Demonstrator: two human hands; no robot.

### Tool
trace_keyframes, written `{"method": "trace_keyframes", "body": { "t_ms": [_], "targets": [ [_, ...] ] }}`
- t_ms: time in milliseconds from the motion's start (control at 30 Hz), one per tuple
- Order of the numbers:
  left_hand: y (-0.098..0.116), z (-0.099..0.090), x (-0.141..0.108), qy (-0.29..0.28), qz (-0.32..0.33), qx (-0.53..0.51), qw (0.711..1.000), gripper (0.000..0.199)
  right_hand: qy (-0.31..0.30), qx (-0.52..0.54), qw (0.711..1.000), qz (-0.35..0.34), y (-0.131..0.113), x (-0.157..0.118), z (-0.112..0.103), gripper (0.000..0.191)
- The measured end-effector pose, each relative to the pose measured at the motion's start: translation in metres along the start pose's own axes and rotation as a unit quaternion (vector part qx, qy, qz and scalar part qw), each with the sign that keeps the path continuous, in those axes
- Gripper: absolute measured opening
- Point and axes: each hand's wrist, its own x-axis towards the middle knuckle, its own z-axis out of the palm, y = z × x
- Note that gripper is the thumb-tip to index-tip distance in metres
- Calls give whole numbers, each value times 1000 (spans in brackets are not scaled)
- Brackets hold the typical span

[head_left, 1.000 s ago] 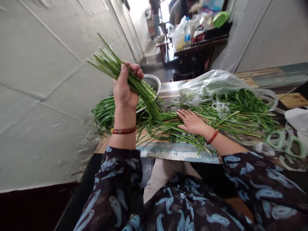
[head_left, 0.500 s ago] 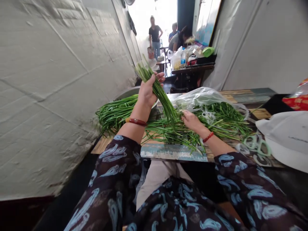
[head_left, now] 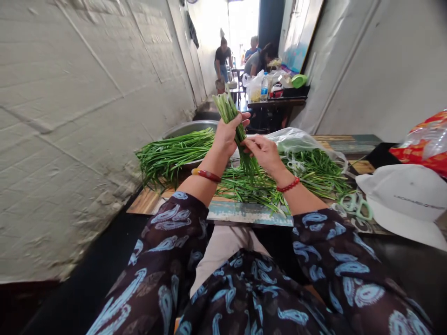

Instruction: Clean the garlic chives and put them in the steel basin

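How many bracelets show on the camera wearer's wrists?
2. A red-brown bangle is above the left hand, which grips a bunch of green stems; a red beaded bracelet is on the wrist of the right hand. The sleeves may hide more.

The top (head_left: pixel 256 307) is a blackish brown, printed all over with light-blue paisley drops, curled at the tip and outlined or filled with finer markings. Fainter grey-brown drops show between the blue ones. The left sleeve (head_left: pixel 167 235) and right sleeve (head_left: pixel 335 253) carry the same print; both are loose and stop short of the wrists. On the left wrist sits a smooth, reddish-brown bangle (head_left: pixel 209 176) with an amber-yellow section; on the right, a bracelet (head_left: pixel 288 185) of small red beads. The trousers (head_left: pixel 223 246) are pale beige.
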Motion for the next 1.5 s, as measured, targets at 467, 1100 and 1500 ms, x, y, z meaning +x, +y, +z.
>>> {"method": "trace_keyframes", "body": {
  "t_ms": [467, 1100, 1500],
  "targets": [
    [25, -34, 7, 11, 28, -7, 1000, 20, -105, -318, 942, 25, 58, -46, -62, 53],
    [48, 21, -23, -127, 44, 31, 990, 36, -94, 32, 995, 27, -30, 23, -22, 14],
    [56, -17, 8, -13, 78, 62, 995, 25, -203, -41, 976, 74, 0, -5, -17, 19]
  ]
}}
